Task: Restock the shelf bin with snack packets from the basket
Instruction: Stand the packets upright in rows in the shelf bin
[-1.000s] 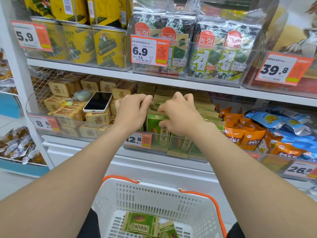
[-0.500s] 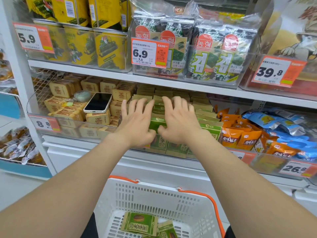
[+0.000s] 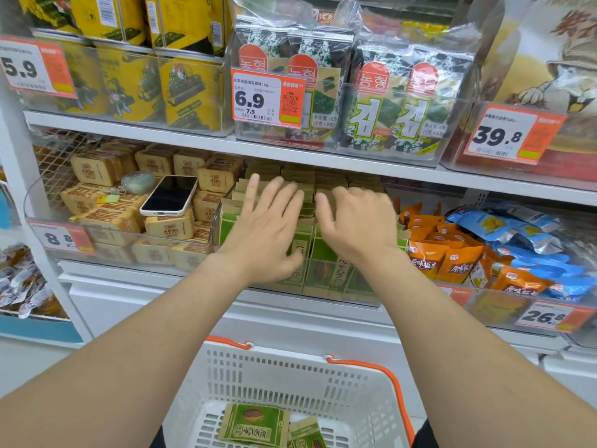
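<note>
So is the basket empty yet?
Not empty: at least two green packets lie in the white basket; its near part is out of frame.

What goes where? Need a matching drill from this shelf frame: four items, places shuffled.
Items
1. black-screened smartphone in a white case
2. white plastic basket with orange handles
3. orange foil snack packets
4. upright green paper snack packets

Places
A. middle bin of the lower shelf
B. bottom of frame, below the shelves
C. lying on tan wrapped packets, left bin
D. just left of the blue foil packets

Pairs: 1-C, 2-B, 3-D, 4-A
</note>
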A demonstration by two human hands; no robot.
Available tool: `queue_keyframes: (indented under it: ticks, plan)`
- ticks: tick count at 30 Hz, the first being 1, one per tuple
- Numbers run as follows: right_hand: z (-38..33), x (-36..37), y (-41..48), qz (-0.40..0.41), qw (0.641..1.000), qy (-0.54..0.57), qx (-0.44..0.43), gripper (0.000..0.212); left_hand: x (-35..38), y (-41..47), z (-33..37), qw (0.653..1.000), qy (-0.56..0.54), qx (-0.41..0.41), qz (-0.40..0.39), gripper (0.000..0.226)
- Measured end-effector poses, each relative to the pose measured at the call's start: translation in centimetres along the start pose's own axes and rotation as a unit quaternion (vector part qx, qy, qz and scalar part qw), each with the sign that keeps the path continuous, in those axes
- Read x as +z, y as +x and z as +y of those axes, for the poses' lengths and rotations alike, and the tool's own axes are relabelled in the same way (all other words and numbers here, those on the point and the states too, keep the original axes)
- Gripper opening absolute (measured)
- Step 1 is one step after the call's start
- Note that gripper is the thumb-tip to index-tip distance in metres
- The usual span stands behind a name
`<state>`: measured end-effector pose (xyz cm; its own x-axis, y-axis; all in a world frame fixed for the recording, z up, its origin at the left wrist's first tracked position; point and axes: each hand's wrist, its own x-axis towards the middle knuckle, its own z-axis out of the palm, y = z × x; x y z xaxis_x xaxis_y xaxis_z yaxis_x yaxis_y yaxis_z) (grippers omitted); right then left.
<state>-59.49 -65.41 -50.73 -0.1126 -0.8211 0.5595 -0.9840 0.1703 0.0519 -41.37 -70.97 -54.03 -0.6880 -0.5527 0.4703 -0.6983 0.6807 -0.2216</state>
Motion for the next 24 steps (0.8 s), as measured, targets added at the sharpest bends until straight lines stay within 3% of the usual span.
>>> queue_keyframes:
  ticks: [4, 10, 13, 16, 20, 24]
  plan:
    - [1.2, 1.5, -0.2, -0.111, 0.991, 0.034, 0.071, 0.074, 0.9, 1.0, 1.5, 1.000, 0.016, 0.001, -0.015, 0.095]
    - [2.5, 1.8, 0.6, -0.155, 0.985, 0.065, 0.032, 0.061, 1.0, 1.5, 1.2, 0.996, 0.049, -0.024, -0.065, 0.112]
    - [1.6, 1.9, 0.3, -0.155, 0.986, 0.036, 0.050, 0.064, 1.0, 0.8, 2.0, 0.997, 0.044, -0.051, -0.047, 0.105]
    - [0.3, 1.1, -0.5, -0.105, 0.992, 0.022, 0.060, 0.060, 0.4, 0.1, 2.9, 0.998, 0.017, -0.064, -0.018, 0.097]
    - [-0.8, -1.3, -1.4, -0.004, 1.000, -0.011, 0.027, 0.029, -0.7, -0.8, 3.9, 0.997, -0.012, -0.064, 0.033, 0.089]
    - [-3.2, -4.2, -3.4, 0.050, 0.996, 0.071, 0.024, 0.020, -2.0, -1.9, 4.8, 0.987, -0.074, -0.075, 0.121, 0.051]
